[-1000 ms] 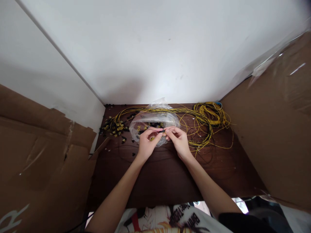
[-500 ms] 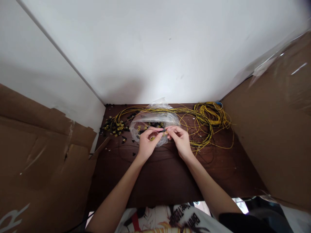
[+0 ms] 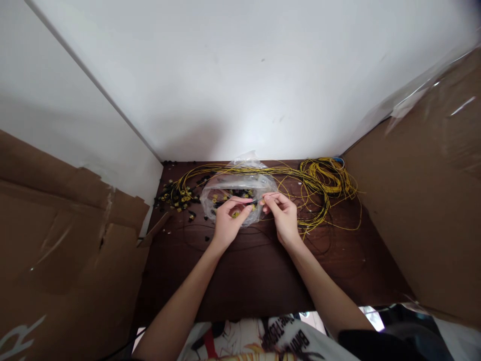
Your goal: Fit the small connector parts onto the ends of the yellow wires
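Above the clear plastic bag [image 3: 209, 196], my left hand [image 3: 230, 220] pinches a small black connector [image 3: 254, 202] between thumb and fingertips. My right hand [image 3: 282, 215] is just to its right, thumb and fingers pinched on a thin dark wire [image 3: 273, 194]. A small gap separates the fingertips of both hands. The bag holds several black and yellow connectors [image 3: 240, 192], partly hidden behind my hands. Exact detail of the held end is too small to make out.
Yellow wires [image 3: 319, 190] run in a loose bundle across the back to a coil on the right. Their black and yellow connector ends [image 3: 182, 198] lie at the left. Cardboard [image 3: 67, 240] flanks the dark table [image 3: 255, 281] on both sides, with a white wall [image 3: 248, 80] behind.
My right hand has shifted slightly right, away from the left fingertips, widening the gap at the connector. My left hand stays in place.
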The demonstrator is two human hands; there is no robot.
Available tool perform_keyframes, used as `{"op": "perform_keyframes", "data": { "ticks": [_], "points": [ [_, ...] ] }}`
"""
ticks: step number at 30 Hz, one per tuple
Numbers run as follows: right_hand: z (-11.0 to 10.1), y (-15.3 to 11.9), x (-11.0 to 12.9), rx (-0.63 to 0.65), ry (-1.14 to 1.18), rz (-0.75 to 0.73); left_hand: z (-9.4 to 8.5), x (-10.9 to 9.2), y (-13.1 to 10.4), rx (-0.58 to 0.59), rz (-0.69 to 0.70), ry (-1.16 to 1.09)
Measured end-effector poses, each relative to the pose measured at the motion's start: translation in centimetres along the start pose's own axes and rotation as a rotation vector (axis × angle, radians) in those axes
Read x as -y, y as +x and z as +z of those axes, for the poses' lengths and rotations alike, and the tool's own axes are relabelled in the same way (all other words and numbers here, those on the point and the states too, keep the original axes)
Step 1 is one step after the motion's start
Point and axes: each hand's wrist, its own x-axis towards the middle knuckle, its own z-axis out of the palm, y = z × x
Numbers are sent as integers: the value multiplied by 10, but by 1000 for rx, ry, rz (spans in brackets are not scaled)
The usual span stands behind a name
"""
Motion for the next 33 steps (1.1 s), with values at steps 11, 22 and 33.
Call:
{"op": "perform_keyframes", "data": {
  "ticks": [11, 22, 33],
  "points": [
    [4, -4, 0, 108, -33, 47, -1, 0, 0, 14, 13, 3],
    [1, -1, 0, 50, -25, 37, 0, 1, 0, 18, -22, 46],
    [4, -4, -1, 86, -45, 64, 0, -1, 0, 23, -20, 31]
  ]
}}
